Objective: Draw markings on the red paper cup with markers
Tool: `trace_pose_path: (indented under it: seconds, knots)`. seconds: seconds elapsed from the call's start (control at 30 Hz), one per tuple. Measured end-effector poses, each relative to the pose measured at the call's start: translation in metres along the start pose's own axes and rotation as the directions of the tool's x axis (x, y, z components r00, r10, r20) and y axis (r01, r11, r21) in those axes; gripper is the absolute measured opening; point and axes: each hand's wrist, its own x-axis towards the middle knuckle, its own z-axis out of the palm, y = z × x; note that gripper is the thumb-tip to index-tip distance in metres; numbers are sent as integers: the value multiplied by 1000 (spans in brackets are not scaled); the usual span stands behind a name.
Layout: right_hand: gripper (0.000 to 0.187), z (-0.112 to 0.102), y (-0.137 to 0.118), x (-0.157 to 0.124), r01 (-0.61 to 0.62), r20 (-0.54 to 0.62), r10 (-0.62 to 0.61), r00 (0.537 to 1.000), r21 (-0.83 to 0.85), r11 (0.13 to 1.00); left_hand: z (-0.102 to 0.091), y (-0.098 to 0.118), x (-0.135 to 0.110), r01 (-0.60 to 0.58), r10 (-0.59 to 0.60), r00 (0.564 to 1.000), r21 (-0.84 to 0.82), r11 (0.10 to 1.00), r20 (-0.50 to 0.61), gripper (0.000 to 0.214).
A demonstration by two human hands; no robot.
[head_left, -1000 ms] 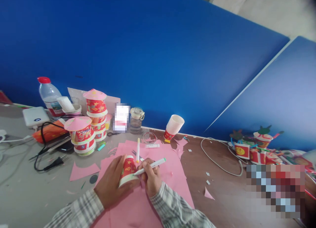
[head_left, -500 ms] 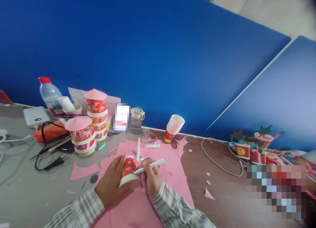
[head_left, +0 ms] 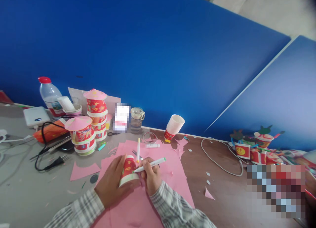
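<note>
My left hand (head_left: 111, 183) is wrapped round a red patterned paper cup (head_left: 128, 170) that stands upside down on pink paper sheets (head_left: 172, 175). My right hand (head_left: 151, 177) grips a white marker with a green cap (head_left: 150, 164), its tip against the cup's side. Just behind the cup lie a second marker with a yellow end (head_left: 138, 150) and scissors (head_left: 135, 153), partly hidden by my hands.
Two stacks of red cups topped with pink paper cones (head_left: 81, 134) (head_left: 96, 112) stand at the left, by a water bottle (head_left: 49, 94), a power bank (head_left: 36, 116) and a black cable (head_left: 48, 152). A tilted cup stack (head_left: 174, 126), a glass jar (head_left: 136, 119), a white cable (head_left: 217, 158) and decorated cups (head_left: 251, 149) sit further right.
The marker tip has shifted slightly up the cup's side. Both hands stay in place on the cup and marker.
</note>
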Motion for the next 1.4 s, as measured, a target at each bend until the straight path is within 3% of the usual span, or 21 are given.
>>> trace_pose_path:
  seconds: [0.77, 1.4]
  knots:
    - [28, -3, 6, 0, -21, 31, 19, 999, 85, 996, 0, 2, 0, 12, -11, 999, 13, 1000, -53, 90]
    - [28, -5, 4, -1, -28, 62, 24, 998, 55, 998, -4, 4, 1, -10, 10, 1000, -12, 1000, -29, 89]
